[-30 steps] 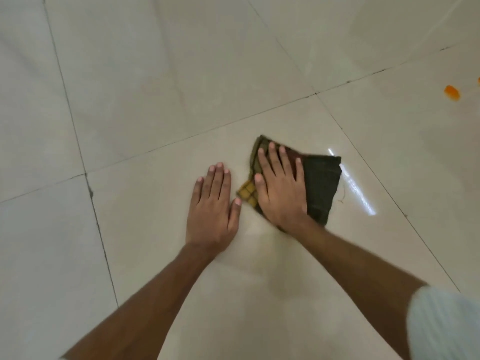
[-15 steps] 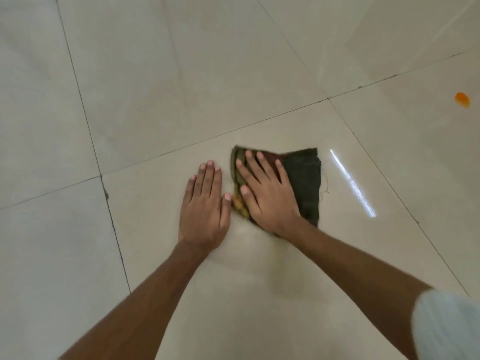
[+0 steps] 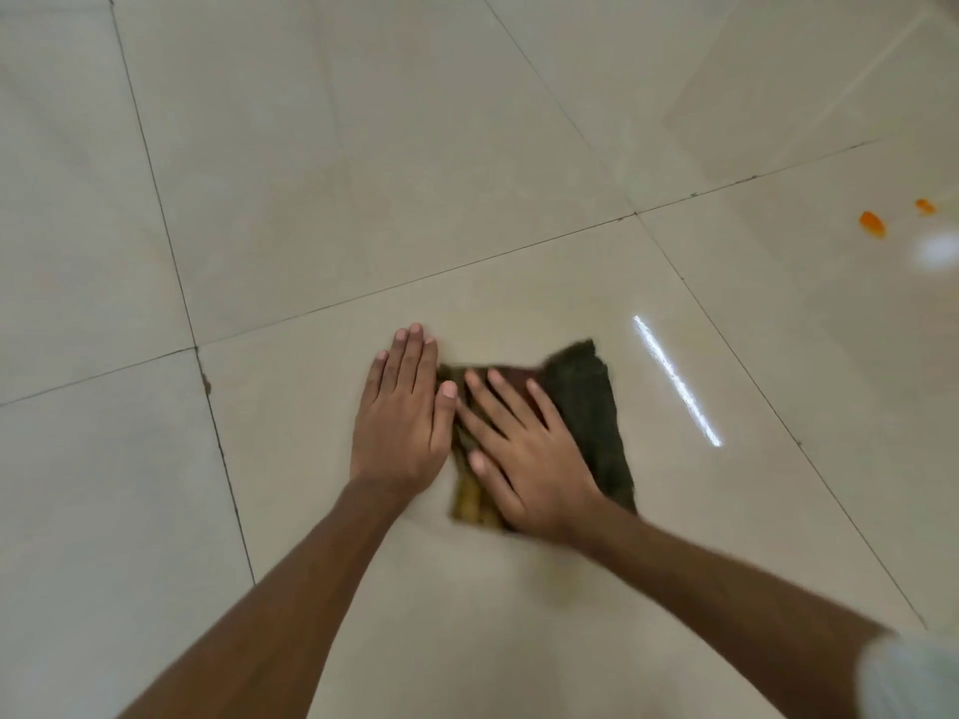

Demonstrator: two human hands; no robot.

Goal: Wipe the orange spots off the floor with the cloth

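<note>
A dark green and brown checked cloth (image 3: 591, 407) lies flat on the beige tiled floor (image 3: 311, 199). My right hand (image 3: 524, 448) presses flat on the cloth with its fingers spread, covering its left half. My left hand (image 3: 402, 412) rests palm down on the bare tile just left of the cloth, its thumb touching the cloth's edge. Two orange spots lie far to the right: a larger orange spot (image 3: 872, 223) and a smaller orange spot (image 3: 925, 206). A faint yellowish smear (image 3: 563, 583) shows on the tile below the cloth.
Dark grout lines (image 3: 415, 277) cross the glossy tiles. A bright streak of reflected light (image 3: 677, 381) lies right of the cloth, and a round glare patch (image 3: 939, 250) sits beside the orange spots. A white sleeve (image 3: 913, 677) shows at the lower right corner.
My right hand has slid the cloth left and towards me, up against my left hand. The view shifted, bringing a second orange spot into sight at the right.
</note>
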